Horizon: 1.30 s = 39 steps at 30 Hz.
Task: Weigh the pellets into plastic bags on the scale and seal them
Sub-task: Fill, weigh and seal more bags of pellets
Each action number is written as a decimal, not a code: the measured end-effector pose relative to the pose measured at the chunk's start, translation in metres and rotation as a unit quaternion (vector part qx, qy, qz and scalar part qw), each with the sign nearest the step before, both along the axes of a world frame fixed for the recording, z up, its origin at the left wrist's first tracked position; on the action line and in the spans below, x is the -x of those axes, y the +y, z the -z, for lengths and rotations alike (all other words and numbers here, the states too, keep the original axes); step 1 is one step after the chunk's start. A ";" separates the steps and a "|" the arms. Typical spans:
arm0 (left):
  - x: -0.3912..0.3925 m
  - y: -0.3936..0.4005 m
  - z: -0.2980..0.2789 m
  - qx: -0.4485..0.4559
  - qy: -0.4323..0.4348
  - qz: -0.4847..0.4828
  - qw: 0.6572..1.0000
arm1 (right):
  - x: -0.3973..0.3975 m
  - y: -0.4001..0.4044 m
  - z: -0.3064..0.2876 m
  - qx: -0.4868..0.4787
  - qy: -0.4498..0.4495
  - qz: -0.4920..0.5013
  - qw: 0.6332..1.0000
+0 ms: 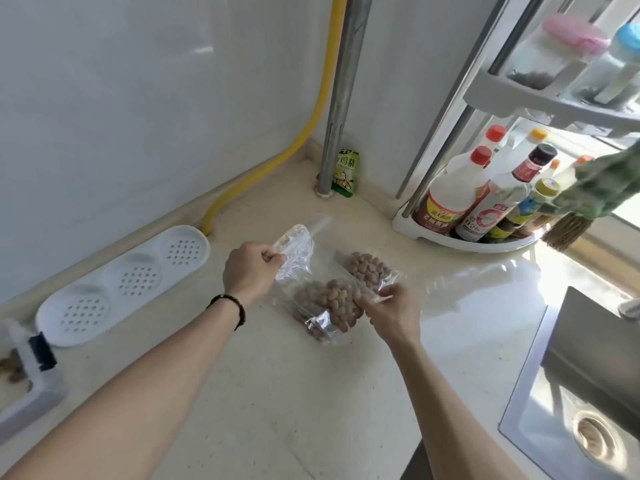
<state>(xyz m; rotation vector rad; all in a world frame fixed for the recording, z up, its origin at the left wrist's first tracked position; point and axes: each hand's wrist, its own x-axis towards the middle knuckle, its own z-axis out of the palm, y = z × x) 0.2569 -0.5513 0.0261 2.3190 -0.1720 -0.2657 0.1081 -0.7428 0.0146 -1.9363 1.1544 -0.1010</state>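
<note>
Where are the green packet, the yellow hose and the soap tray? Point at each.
green packet (346, 174), head view, on the middle of its printed front.
yellow hose (323, 84), head view, on its upright run up the wall.
soap tray (138, 278), head view, on its middle perforated well.

container (24, 382) cut off at left edge; sink (571, 410) cropped right.

Clear, glossy, crinkled plastic is seen in the bags (298, 258); the bench (277, 393) appears to be polished stone, the sink (554, 393) brushed metal, the tray (121, 289) matt white plastic.
</note>
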 end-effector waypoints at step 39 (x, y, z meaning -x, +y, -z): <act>0.082 0.200 -0.003 -0.175 -0.017 0.026 0.984 | -0.063 0.184 -0.014 0.100 -0.135 -0.308 0.937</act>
